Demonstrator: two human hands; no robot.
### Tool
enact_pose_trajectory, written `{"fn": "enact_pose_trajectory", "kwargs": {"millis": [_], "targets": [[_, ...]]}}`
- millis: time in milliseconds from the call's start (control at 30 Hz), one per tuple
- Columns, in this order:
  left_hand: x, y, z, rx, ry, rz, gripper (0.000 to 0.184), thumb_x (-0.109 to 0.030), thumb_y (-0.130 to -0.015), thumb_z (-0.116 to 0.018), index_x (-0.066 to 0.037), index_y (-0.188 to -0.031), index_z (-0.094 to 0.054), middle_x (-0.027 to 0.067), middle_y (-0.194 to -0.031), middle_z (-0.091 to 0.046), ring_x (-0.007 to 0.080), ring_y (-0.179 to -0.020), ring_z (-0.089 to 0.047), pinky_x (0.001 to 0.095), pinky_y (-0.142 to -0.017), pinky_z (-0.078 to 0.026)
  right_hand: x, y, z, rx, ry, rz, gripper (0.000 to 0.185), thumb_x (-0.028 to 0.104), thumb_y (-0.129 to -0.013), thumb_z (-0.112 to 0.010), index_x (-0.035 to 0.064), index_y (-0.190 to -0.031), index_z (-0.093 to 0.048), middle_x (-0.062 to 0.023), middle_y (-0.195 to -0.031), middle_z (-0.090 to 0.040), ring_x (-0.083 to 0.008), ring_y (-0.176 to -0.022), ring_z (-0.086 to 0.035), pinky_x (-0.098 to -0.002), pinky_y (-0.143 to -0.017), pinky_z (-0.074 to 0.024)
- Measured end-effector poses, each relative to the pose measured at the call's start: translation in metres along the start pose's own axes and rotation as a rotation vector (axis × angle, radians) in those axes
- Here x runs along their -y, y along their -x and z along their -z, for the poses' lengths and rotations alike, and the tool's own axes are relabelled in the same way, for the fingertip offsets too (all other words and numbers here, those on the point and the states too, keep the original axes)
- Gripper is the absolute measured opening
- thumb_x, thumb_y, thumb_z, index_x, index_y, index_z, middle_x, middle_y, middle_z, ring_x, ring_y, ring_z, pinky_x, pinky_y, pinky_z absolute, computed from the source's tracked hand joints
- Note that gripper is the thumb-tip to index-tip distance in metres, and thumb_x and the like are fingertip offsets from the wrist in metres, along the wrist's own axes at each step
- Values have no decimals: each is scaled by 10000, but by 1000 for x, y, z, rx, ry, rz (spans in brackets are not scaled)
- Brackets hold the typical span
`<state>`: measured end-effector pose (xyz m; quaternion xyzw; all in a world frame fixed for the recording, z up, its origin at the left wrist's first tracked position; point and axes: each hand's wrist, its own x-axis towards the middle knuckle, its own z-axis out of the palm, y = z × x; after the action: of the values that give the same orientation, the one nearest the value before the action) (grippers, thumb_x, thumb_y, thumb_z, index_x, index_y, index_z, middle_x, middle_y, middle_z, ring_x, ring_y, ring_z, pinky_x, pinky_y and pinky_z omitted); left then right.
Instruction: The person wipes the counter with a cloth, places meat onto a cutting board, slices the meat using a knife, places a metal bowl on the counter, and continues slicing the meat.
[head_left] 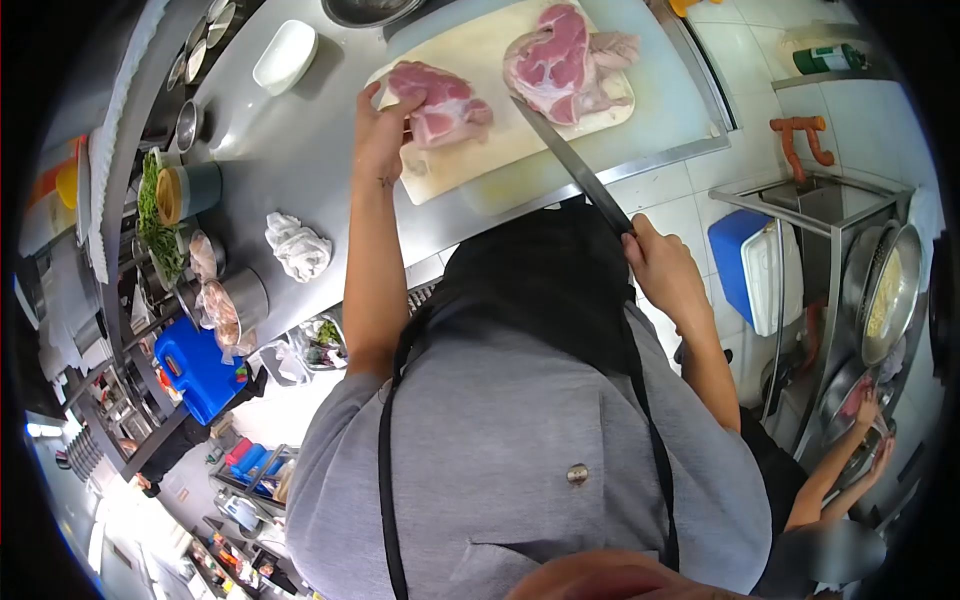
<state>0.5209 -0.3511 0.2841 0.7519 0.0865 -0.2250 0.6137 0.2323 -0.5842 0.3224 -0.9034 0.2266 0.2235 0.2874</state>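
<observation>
From the head view, the left hand (382, 135) grips the smaller pink raw meat piece (440, 105) by its edge, here on the cream rectangular cutting board (445, 178) atop the shiny steel surface (260, 165)! The right hand (662, 262) grasps a long steel knife (575, 165), tip beside the larger pink-and-white raw meat piece (553, 70).

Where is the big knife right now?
In the head view, right of centre, the knife is in the person's right hand, its blade slanting over the cutting board, tip beside the right-hand piece of meat.
</observation>
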Motion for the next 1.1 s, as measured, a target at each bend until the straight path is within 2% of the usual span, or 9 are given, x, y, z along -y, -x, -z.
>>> {"fn": "enact_pose_trajectory", "kwargs": {"millis": [200, 300, 400, 433, 500, 633, 833, 900, 1100], "targets": [[11, -15, 11, 169, 152, 74, 464, -136, -798, -744, 138, -1138, -589, 135, -887, -672, 201, -742, -664, 311, -682, -543, 30, -65, -11, -132, 29, 127, 223, 292, -1010, -482, 77, -1057, -518, -278, -822, -660, -512, -803, -639, -596, -702, -501], [-26, 4, 9, -6, -100, -143, 301, -136, -783, -736, 79, -986, -677, 143, -833, -690, 219, -729, -671, 315, -674, -542, 39, -85, 2, -208, 79, 122, 244, 303, -1015, -464, 71, -1065, -522, -284, -835, -664, -516, -824, -643, -604, -725, -499], [-39, 24, -3, -246, -793, -800, 289, -126, -773, -715, -21, -1042, -709, 155, -874, -689, 300, -742, -662, 378, -739, -549, 55, -96, 2, -288, 101, 79, 259, 307, -1015, -459, 62, -1072, -523, -290, -847, -667, -522, -840, -646, -610, -747, -495], [-19, 14, -7, -248, -788, -794, 289, -126, -773, -715, -21, -1042, -709, 155, -874, -689, 300, -742, -662, 378, -739, -549, 59, -101, 2, -330, 103, 60, 261, 305, -1015, -460, 58, -1074, -523, -292, -851, -669, -526, -845, -646, -611, -756, -492], [17, 2, -14, 1, -960, -1173, 372, -186, -748, -789, -47, -1085, -714, 155, -1069, -660, 338, -968, -648, 444, -844, -532, 60, -106, 1, -348, 71, 58, 258, 300, -1013, -465, 57, -1078, -523, -293, -851, -670, -522, -845, -647, -607, -749, -495], [13, 29, -2, 256, -1085, -840, 546, -277, -736, -840, -62, -1207, -668, 177, -1196, -607, 351, -1148, -578, 468, -941, -496, 48, -100, -3, -291, 56, 89, 240, 283, -1003, -484, 59, -1077, -528, -301, -842, -664, -514, -834, -649, -595, -731, -504], [16, -10, -32, -90, -1316, -877, 973, -532, -675, -839, -93, -1450, -446, 221, -1425, -454, 396, -1333, -414, 535, -1054, -393, 31, -98, -7, -265, 166, 209, 192, 185, -952, -501, 9, -1027, -520, -309, -809, -652, -520, -797, -638, -615, -728, -490], [14, -17, -35, 89, -1301, -673, 1071, -542, -630, -844, -110, -1494, -381, 186, -1441, -441, 389, -1371, -366, 577, -1089, -325, 26, -104, -6, -240, 130, 210, 182, 166, -940, -504, -2, -1007, -511, -311, -792, -647, -523, -792, -636, -619, -726, -488], [11, -22, -23, 456, -1212, -874, 1073, -445, -609, -866, -100, -1501, -381, 157, -1466, -435, 390, -1378, -362, 516, -1133, -298, 21, -84, -23, -148, 5, 179, 175, 159, -945, -493, -13, -971, -476, -322, -788, -636, -536, -788, -620, -616, -726, -478]]}}
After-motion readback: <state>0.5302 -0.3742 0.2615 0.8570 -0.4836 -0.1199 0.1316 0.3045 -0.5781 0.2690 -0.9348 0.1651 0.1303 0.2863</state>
